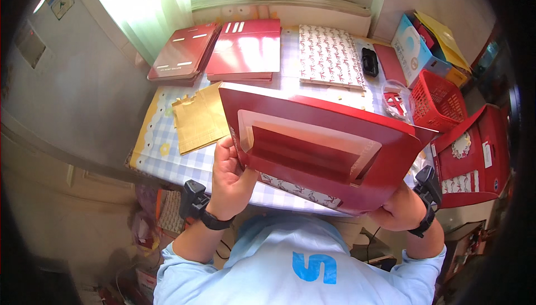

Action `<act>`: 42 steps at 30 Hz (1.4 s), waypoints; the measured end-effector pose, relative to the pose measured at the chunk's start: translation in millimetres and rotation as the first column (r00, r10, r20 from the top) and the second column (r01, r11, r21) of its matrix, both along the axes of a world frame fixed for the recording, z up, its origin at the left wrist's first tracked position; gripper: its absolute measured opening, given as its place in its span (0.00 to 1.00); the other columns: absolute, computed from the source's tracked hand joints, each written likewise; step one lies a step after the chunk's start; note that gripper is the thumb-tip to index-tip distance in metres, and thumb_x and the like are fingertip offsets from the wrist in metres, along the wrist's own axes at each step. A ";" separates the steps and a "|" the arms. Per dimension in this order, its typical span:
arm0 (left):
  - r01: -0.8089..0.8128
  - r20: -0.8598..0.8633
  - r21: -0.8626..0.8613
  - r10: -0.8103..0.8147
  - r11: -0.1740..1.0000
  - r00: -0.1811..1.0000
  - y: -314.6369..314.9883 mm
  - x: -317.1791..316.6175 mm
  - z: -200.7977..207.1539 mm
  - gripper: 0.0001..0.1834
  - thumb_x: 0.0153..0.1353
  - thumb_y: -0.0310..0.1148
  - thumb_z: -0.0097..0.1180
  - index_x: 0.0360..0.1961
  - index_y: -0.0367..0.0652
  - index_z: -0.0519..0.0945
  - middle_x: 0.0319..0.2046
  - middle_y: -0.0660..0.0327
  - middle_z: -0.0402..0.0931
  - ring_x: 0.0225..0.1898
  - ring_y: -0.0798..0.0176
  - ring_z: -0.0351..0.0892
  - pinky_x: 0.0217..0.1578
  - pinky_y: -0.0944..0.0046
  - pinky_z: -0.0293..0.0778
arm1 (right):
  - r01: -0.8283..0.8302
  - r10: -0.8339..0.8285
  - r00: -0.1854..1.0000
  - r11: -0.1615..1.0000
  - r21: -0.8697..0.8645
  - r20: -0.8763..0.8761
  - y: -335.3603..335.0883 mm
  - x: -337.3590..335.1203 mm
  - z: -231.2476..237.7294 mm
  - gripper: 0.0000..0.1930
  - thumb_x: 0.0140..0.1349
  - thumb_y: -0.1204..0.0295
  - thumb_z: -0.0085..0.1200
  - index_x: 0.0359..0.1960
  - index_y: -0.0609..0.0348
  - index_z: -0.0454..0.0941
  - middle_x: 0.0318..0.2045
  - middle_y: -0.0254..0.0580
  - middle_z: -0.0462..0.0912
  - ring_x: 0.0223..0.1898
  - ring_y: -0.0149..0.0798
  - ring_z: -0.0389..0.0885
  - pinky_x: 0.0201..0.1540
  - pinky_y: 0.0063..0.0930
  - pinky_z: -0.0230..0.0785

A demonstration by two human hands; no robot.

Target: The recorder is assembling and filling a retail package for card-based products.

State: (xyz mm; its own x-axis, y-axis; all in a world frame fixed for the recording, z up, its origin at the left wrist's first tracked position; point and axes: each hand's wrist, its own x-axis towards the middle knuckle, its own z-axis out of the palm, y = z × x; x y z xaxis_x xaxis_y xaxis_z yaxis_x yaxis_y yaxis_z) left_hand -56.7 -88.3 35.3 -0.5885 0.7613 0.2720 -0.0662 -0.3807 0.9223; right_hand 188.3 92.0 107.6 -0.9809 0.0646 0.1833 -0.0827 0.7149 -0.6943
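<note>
A large red cardboard folder (301, 157), with a pale-bordered rectangular cutout in its face, is held tilted over the table's near edge. My left hand (228, 176) grips its left side, thumb toward the face and fingers partly hidden. My right hand (399, 210) is closed at its lower right corner, where the folder covers most of the fingers. A strip of white-and-red patterned lining (301, 189) shows along the folder's lower edge. Left of the folder lie flat tan paper pieces (201, 118), close to my left hand.
Stacks of red folders (181, 54) and red boards (245, 48) lie at the back left. Behind the held folder sits a patterned stack (329, 54), beside a black object (369, 62). Rightward are a red basket (438, 101), a blue box (413, 48) and an open red case (474, 160).
</note>
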 end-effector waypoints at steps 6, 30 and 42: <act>0.013 -0.036 0.028 -0.012 1.000 0.999 3.7 2.3 -8.8 0.26 0.59 0.14 0.47 0.58 0.37 0.57 0.52 0.57 0.68 0.55 0.68 0.69 0.56 0.66 0.67 | 0.111 -0.112 0.994 0.993 -0.049 -0.001 -3.4 2.9 -12.5 0.18 0.55 0.78 0.56 0.49 0.57 0.78 0.51 0.49 0.77 0.50 0.50 0.76 0.53 0.36 0.69; 0.412 0.240 -0.195 -0.364 0.890 0.900 -20.6 -7.7 -12.9 0.36 0.64 0.26 0.57 0.67 0.37 0.52 0.57 0.54 0.68 0.58 0.65 0.68 0.59 0.61 0.66 | 0.498 -0.304 0.863 0.651 -0.573 0.404 9.8 13.6 19.6 0.16 0.67 0.76 0.44 0.55 0.70 0.70 0.36 0.43 0.82 0.36 0.30 0.82 0.39 0.24 0.76; -0.399 -0.732 -0.657 -0.415 0.640 0.540 -5.5 -0.1 30.7 0.34 0.51 0.34 0.66 0.60 0.37 0.70 0.41 0.52 0.77 0.45 0.48 0.76 0.48 0.54 0.71 | 0.235 -0.208 0.972 0.829 0.508 -0.110 -13.8 -28.1 -58.0 0.35 0.46 0.72 0.64 0.61 0.57 0.69 0.57 0.51 0.71 0.60 0.53 0.66 0.65 0.48 0.55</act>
State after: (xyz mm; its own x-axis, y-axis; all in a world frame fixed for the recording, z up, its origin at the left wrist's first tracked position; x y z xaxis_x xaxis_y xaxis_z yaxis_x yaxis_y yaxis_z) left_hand -56.8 -93.9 66.0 -0.4200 0.9073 -0.0199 0.7995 0.3803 0.4649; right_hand 160.2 78.1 49.6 -0.9407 0.1623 0.2977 0.0975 0.9704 -0.2208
